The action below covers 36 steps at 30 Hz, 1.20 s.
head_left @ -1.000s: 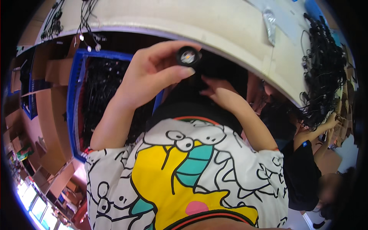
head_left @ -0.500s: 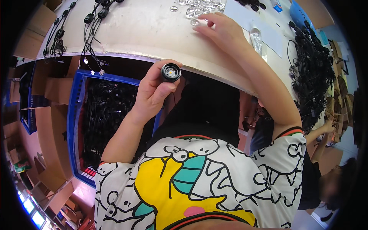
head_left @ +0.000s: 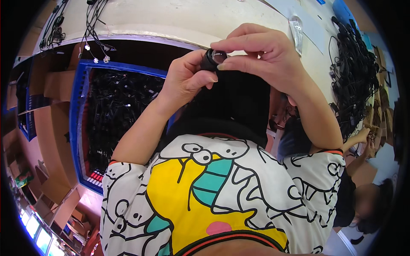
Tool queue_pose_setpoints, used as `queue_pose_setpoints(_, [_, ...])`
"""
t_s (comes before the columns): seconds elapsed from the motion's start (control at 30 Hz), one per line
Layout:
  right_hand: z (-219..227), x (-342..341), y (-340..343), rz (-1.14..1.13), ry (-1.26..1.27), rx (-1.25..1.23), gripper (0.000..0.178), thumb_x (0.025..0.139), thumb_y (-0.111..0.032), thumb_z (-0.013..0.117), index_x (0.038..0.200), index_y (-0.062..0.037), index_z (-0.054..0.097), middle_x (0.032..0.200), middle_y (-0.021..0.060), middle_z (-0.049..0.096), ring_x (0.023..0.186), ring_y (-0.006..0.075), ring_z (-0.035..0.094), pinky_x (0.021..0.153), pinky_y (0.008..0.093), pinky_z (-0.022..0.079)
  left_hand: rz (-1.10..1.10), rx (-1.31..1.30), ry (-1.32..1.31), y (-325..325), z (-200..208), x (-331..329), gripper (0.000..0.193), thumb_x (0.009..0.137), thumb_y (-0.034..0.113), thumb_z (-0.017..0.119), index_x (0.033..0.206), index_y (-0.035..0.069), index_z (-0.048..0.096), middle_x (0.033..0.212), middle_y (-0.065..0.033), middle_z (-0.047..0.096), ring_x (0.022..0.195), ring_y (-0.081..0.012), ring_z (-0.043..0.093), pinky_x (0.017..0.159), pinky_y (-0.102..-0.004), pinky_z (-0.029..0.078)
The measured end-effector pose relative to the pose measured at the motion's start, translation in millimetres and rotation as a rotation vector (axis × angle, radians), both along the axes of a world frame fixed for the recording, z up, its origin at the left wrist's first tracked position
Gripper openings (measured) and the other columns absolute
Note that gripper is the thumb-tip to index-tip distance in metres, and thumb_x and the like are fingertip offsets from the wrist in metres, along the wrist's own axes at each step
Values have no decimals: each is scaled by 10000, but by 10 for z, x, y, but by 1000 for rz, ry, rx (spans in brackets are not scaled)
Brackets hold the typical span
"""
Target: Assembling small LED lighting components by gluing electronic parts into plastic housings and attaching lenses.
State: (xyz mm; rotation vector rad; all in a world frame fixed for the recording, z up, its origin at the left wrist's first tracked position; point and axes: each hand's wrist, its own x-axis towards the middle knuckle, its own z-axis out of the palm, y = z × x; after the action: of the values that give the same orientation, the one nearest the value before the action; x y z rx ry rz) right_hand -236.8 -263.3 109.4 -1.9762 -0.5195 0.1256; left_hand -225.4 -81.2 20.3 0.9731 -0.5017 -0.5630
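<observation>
Just in front of the bench edge, my left hand point(head_left: 183, 77) is closed around a small black round lamp housing point(head_left: 208, 63). A clear domed lens point(head_left: 219, 57) sits at the mouth of the housing, tilted toward the right. My right hand point(head_left: 269, 53) pinches the lens between thumb and fingers from the right side. Whether the lens is fully seated in the rim cannot be made out. The LED inside, behind the lens, is hidden in this view.
Black cables with small fittings point(head_left: 92, 25) hang over the bench point(head_left: 149, 19) at left. Below stands a blue crate point(head_left: 76, 128) full of black cables. At right are a clear plastic packet point(head_left: 296, 32), a big cable bundle point(head_left: 352, 81) and another person's hand point(head_left: 362, 135).
My right hand has come from the clear lenses on the bench to the lamp housing, bringing one lens. My left hand has moved slightly right and up, and the housing has turned rightward.
</observation>
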Motion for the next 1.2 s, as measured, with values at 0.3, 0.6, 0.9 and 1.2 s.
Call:
queue_pose_setpoints(0.3, [38,-87,-125,4,-39,-5,231,758,-27,619,989,-13,622,854,97,616,704,145,615,621,213,490,29,128,-114,-179,51,-1,414,724,422,666,865,50,550,621,3,530,542,-50,456,481,-172,315])
queue_pose_setpoints(0.6, [81,398,-1064,-482,-135,-230,310,782,-124,627,1084,-69,588,900,16,633,583,18,443,517,170,383,-28,75,-68,-256,102,-27,323,651,109,669,932,-16,571,619,5,521,548,-58,497,505,-179,406])
queue_pose_setpoints(0.9, [-184,1564,-2124,-842,-178,-912,295,750,-322,569,883,-59,594,828,162,603,826,325,572,710,424,440,-21,204,-126,-77,145,41,375,606,-77,620,971,6,598,790,2,566,673,-46,515,610,-183,428])
queue_pose_setpoints(1.2, [-91,1180,-1797,-898,-547,-587,127,717,-178,623,734,-53,606,827,114,585,767,275,571,667,362,455,69,182,-116,-2,188,-45,452,731,365,673,992,13,564,631,12,500,547,-64,444,509,-186,353])
